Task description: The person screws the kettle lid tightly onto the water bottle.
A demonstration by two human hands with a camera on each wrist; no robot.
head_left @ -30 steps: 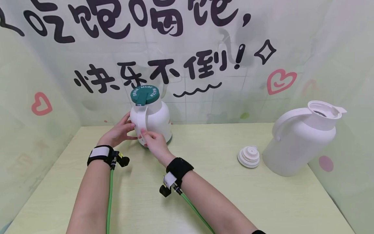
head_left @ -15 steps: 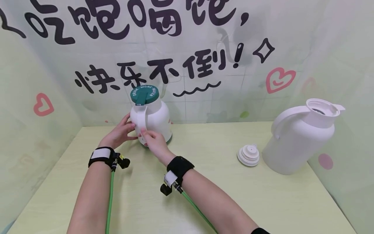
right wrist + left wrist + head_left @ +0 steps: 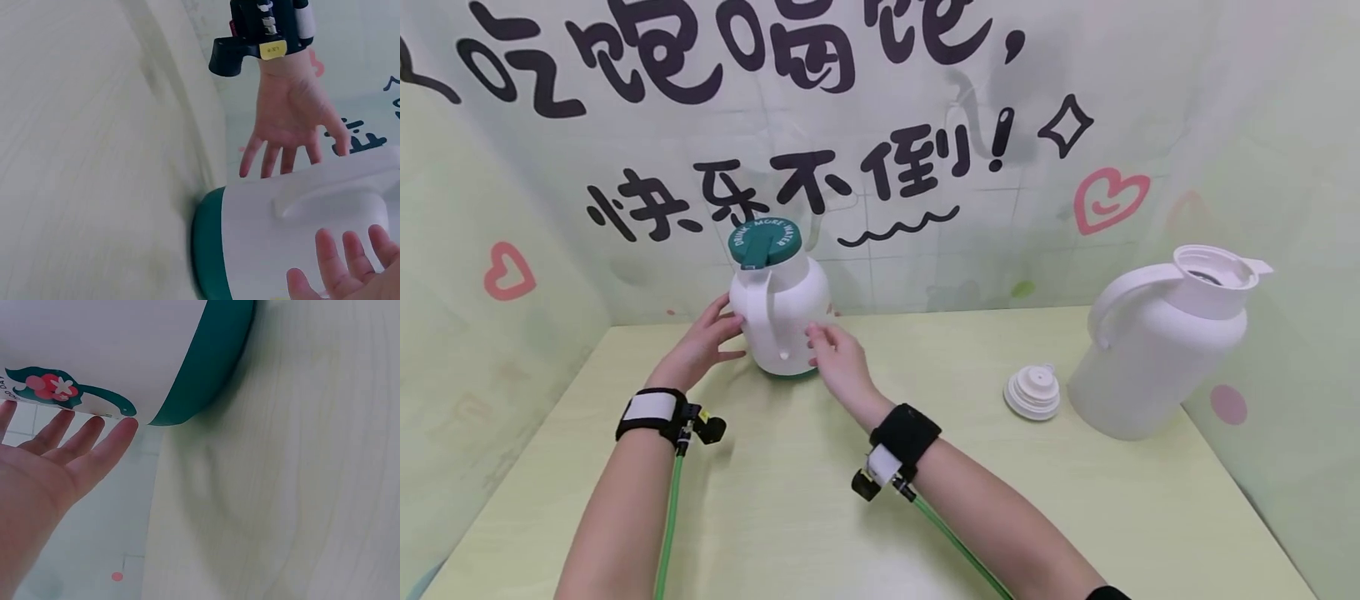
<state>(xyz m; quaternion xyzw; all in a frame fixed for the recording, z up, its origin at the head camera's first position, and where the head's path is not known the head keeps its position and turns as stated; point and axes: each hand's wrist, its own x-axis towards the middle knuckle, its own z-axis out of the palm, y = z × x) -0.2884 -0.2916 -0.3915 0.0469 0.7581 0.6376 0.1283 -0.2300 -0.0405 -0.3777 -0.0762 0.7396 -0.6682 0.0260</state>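
Note:
A white jug point(image 3: 797, 304) with a green lid point(image 3: 765, 242) and a green base stands at the back left of the table, its handle point(image 3: 762, 312) facing the person. At its left side, the left hand point(image 3: 700, 342) has spread fingers reaching around the body; in the left wrist view, its fingertips point(image 3: 128, 425) meet the wall beside a printed flower. The right hand point(image 3: 842, 367) is at the jug's lower right side with loosely bent fingers. Up close in the right wrist view, these fingers point(image 3: 356, 253) are apart in front of the white body, clear of the handle.
A taller white jug point(image 3: 1150, 367) without its lid stands at the right, its mouth uncovered. Beside it on the table point(image 3: 940, 450) lies a white stepped stopper point(image 3: 1033, 392). A printed cloth wall point(image 3: 925, 275) rises behind the table. Green cables point(image 3: 958, 542) trail from both wrists.
The right hand has let go of the handle's lower end and moved right, to the jug's side. The handle's lower end now shows. The left hand stays at the jug's left.

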